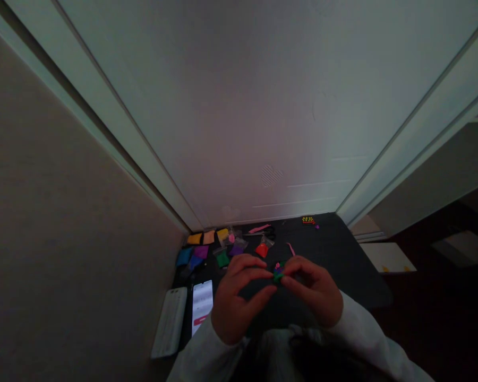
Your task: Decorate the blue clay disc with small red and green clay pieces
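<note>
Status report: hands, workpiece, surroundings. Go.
Right hand gripping small multicoloured piece. Left hand open at its edge, contact unclear. Red packet just beyond, lit phone by left wrist.

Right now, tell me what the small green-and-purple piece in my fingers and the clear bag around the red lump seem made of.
The green-and-purple piece may be matte modelling clay, judging by uneven shape; dim light leaves it open. The clear bag looks like thin, shiny plastic film: see-through, with pale glints.

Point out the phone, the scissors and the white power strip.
Phone (pixel 202 303): head view, on its lit screen.
Scissors (pixel 271 232): head view, on the dark handles.
White power strip (pixel 170 322): head view, on its top.
</note>
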Demonstrator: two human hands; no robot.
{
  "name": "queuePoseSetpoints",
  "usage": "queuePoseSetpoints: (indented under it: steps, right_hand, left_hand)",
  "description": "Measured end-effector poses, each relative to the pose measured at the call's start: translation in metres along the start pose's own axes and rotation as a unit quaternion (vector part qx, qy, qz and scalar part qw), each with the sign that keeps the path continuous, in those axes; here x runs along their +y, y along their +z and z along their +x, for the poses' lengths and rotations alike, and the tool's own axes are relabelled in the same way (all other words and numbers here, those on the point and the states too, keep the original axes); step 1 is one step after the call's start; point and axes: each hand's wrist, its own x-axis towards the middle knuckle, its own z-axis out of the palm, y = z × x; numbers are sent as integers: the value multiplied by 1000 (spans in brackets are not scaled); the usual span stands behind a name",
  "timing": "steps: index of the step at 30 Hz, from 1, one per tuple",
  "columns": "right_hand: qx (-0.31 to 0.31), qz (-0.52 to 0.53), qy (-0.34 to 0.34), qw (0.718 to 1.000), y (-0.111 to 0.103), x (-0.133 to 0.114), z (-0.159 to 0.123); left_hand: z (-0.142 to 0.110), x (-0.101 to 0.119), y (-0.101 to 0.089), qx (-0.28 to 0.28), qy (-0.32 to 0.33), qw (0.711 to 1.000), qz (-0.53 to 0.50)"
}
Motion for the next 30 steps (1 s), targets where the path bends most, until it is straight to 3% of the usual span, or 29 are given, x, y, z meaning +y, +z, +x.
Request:
queuePoseSetpoints:
  steps: [3, 8, 17, 30]
  right_hand:
    - [12, -99, -92, 991, -1, -8, -3]
    - [33, -158, -172, 972, 0, -13, -7]
    - [53, -245, -260, 932, -2, -13, -8]
    - [60, -306, -316, 896, -3, -18, -7]
  left_hand:
    - [0, 2, 2, 31, 15, 999, 24]
    - [-2, 9, 2, 55, 20, 997, 42]
    - [-4, 13, 6, 99, 65, 986, 114]
    - [-6, 20, 8, 138, 94, 969, 182]
